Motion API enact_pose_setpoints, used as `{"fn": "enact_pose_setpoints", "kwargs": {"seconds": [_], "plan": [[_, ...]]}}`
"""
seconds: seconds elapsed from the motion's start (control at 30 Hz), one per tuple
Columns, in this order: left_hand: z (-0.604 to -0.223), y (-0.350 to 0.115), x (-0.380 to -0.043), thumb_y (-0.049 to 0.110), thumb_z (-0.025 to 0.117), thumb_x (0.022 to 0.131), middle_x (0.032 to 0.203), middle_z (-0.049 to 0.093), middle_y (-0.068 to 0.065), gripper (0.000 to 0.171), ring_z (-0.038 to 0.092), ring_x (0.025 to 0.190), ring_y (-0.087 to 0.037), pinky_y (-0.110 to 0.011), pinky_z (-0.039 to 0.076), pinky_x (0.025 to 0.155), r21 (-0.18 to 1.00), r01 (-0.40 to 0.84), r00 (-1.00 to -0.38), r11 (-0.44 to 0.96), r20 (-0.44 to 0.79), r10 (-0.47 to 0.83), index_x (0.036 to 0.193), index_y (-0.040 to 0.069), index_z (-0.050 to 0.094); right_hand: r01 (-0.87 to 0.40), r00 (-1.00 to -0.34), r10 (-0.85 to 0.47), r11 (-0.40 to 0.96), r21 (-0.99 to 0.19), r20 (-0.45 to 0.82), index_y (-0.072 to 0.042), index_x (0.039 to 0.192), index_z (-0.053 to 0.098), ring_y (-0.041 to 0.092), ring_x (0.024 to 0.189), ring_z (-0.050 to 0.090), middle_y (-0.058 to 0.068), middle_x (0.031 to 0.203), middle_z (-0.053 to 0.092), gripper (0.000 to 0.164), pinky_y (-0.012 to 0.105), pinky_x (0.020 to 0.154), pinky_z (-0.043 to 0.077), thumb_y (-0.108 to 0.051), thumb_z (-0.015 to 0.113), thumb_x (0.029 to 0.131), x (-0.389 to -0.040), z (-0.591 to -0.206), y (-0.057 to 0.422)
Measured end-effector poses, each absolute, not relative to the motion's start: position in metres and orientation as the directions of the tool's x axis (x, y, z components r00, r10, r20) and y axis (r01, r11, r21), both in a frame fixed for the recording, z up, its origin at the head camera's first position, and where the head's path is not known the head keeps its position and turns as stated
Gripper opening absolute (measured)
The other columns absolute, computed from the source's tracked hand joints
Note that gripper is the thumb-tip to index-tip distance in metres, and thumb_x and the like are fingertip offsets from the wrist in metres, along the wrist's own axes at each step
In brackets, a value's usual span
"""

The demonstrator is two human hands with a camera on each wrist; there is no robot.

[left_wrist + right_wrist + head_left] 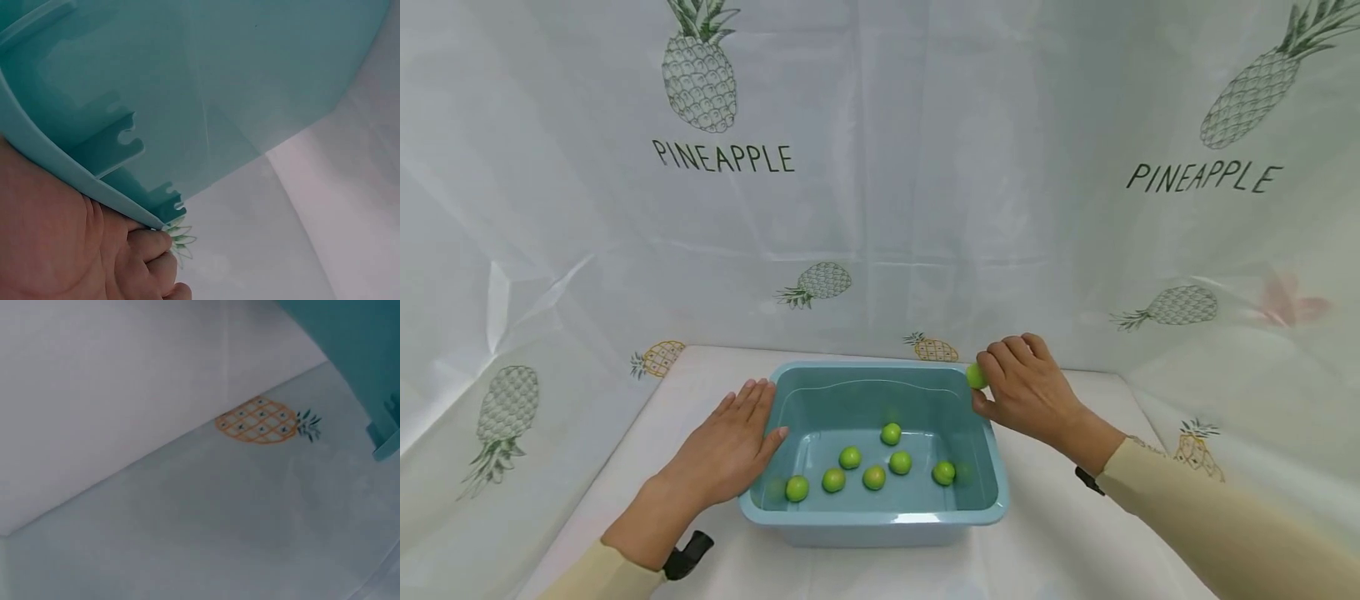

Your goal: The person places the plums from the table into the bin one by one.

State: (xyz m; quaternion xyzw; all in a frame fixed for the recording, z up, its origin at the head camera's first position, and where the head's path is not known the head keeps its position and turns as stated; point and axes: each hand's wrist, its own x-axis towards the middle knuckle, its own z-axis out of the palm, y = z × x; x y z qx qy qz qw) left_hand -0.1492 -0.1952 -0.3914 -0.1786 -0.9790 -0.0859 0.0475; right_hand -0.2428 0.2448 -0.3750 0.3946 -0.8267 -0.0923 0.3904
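Observation:
A light blue plastic tub stands on the table, with several small round green fruits, lime-like, lying apart on its floor; one fruit is farthest back. My left hand rests on the tub's left rim, fingers straight. The left wrist view has that hand against the rim, beside the tub's outer wall. At the back right corner, my right hand holds another green fruit between thumb and fingers, level with the rim. The right wrist view catches only the tub's side, not the hand.
White cloth covers the table. A pale plastic sheet printed with pineapples hangs behind and along both sides, close to the tub's back edge. Dark straps sit at both wrists.

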Motion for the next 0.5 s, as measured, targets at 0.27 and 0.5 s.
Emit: {"fn": "enact_pose_setpoints", "kwargs": {"seconds": [0.27, 0.5], "plan": [[-0.393, -0.197, -0.149, 0.039, 0.049, 0.112, 0.166, 0.035, -0.03, 0.071, 0.029, 0.157, -0.048, -0.064, 0.03, 0.126, 0.148, 0.357, -0.932, 0.922, 0.127, 0.341, 0.159, -0.012, 0.033, -0.625, -0.466, -0.705, 0.69, 0.366, 0.534, -0.009, 0.092, 0.056, 0.027, 0.083, 0.05, 0.005, 0.083, 0.054, 0.034, 0.045, 0.081, 0.046, -0.042, 0.056, 0.09, -0.234, -0.388, 0.207], [-0.392, -0.196, -0.149, 0.038, 0.05, 0.112, 0.166, 0.035, -0.03, 0.071, 0.029, 0.157, -0.048, -0.064, 0.03, 0.125, 0.153, 0.361, -0.93, 0.92, 0.13, 0.343, 0.159, -0.012, 0.034, -0.63, -0.56, -0.688, 0.716, 0.302, 0.463, -0.013, 0.087, 0.054, 0.023, 0.081, 0.045, 0.001, 0.079, 0.046, 0.035, 0.042, 0.08, 0.042, -0.046, 0.064, 0.089, -0.23, -0.392, 0.192]]}}
